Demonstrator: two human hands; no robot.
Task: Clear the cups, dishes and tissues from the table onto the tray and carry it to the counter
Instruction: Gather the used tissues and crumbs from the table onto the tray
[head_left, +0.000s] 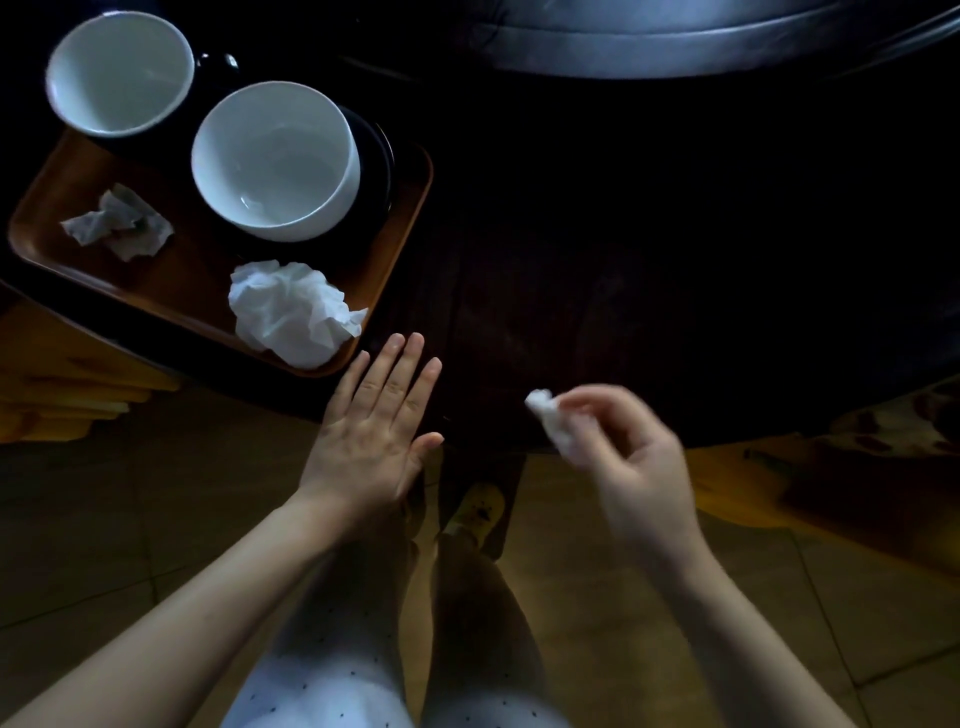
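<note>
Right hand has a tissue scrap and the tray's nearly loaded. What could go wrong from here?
1. The big crumpled tissue sits right at the tray rim; it may well roll off when lifted.
2. The tray corner seems to overhang the table edge, so a knock from the left hand could tip it.
3. The right hand pinches its tissue scrap loosely; it could drop to the floor.

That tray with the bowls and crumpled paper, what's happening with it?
A person is clearing a dark table onto a wooden tray. Two white cups and two crumpled tissues already sit on the tray. The right hand pinches one more small tissue wad, held above the table edge and not yet on the tray. The left hand is open and flat, holding nothing, just beside the tray's near corner.
</note>
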